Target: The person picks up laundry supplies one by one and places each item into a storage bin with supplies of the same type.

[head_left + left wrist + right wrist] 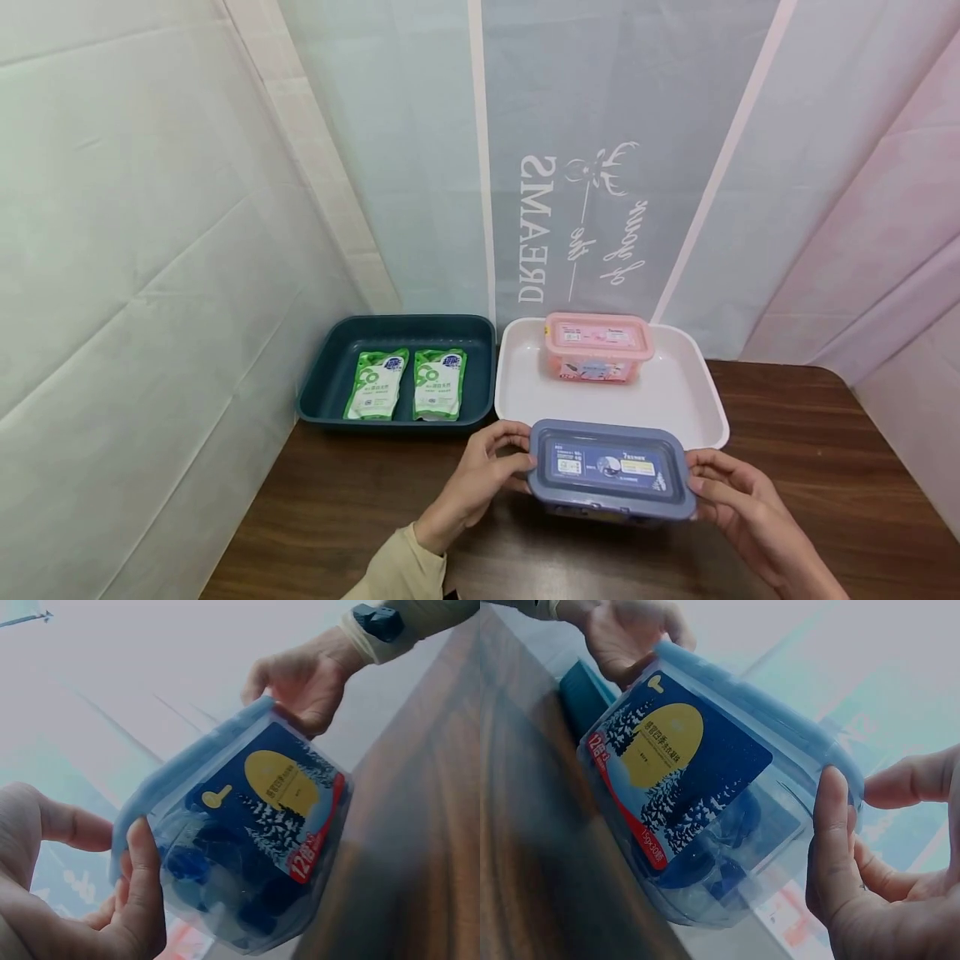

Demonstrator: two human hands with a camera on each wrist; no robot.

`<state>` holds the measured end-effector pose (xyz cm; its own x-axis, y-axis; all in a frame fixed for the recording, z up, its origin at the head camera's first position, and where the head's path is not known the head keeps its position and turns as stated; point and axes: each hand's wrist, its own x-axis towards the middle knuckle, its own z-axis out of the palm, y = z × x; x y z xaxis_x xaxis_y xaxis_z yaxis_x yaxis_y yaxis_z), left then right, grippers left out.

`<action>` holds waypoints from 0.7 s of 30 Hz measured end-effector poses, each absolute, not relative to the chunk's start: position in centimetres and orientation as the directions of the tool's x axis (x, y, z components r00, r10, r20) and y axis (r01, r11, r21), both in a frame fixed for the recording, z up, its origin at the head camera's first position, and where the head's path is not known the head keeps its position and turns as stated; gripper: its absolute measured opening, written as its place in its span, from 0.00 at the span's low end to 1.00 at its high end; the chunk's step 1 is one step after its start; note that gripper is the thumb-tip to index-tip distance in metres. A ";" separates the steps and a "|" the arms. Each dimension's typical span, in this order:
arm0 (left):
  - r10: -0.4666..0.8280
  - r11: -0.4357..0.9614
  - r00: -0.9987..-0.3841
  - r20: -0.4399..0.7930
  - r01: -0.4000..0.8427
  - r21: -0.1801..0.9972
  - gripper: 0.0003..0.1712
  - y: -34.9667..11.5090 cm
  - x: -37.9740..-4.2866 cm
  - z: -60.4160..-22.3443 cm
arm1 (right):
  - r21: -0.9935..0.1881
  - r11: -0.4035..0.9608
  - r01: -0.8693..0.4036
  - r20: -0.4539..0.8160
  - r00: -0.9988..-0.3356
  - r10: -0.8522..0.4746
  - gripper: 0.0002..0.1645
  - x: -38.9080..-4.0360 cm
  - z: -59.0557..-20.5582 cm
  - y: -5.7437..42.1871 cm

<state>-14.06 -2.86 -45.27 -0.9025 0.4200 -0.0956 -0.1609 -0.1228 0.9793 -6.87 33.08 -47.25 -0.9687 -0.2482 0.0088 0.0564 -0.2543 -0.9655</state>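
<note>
Blue-lidded box (608, 472) being held just above the brown wooden table (825, 467), at the near edge of the white tray (675, 400); long axis running left to right, straight across between the two hands; left hand (480, 479) grasping the left short end, fingers curling over the lid rim and thumb tucking under; right hand (738, 500) grasping the right short end in the same way, fingertips pressing the lid edge; neither hand nearer than the other, both touching, one at each end.

Showing in the left wrist view as a clear tub (247, 847) with a dark blue label and a yellow moon shape, dark blue pieces lying inside; thumb and fingers (142, 870) pinching the lid rim at the near corner. Showing in the right wrist view tilted (705, 802), label side facing the table, fingers (831, 825) clamping the rim at the near end.

Lying just beyond, inside the white tray and towards its far wall, a pink box (597, 346) of the same shape, long axis likewise left to right, well apart from the hands. Sitting beside the white tray on the left, touching or nearly touching it, a dark teal tray (322, 375) holding two green pouches (405, 385) side by side. Hanging behind everything, pale fabric sheets with mirrored lettering (536, 229).
</note>
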 end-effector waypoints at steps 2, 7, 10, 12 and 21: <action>0.432 -0.133 -0.898 -0.082 -0.154 0.979 0.25 -2.9 -14.4 -44.9 | -0.960 -0.280 0.023 0.051 -0.966 -0.254 0.27 -7.2 -47.0 33.1; 0.464 -0.147 -0.885 -0.045 -0.127 0.981 0.27 -3.0 -15.1 -44.1 | -0.927 -0.370 -0.063 0.167 -0.952 -0.256 0.30 -7.8 -46.4 33.2; 0.473 -0.153 -0.881 -0.026 -0.112 0.982 0.28 -2.9 -15.5 -43.5 | -0.910 -0.403 -0.094 0.205 -0.948 -0.242 0.30 -8.1 -46.0 33.2; 0.476 -0.164 -0.879 -0.013 -0.103 0.981 0.28 -2.9 -15.6 -43.1 | -0.902 -0.418 -0.106 0.219 -0.948 -0.233 0.30 -8.3 -45.6 33.1; 0.458 -0.211 -0.888 0.041 -0.064 0.975 0.31 -2.7 -16.4 -41.8 | -0.866 -0.476 -0.153 0.275 -0.941 -0.198 0.29 -9.5 -44.0 32.7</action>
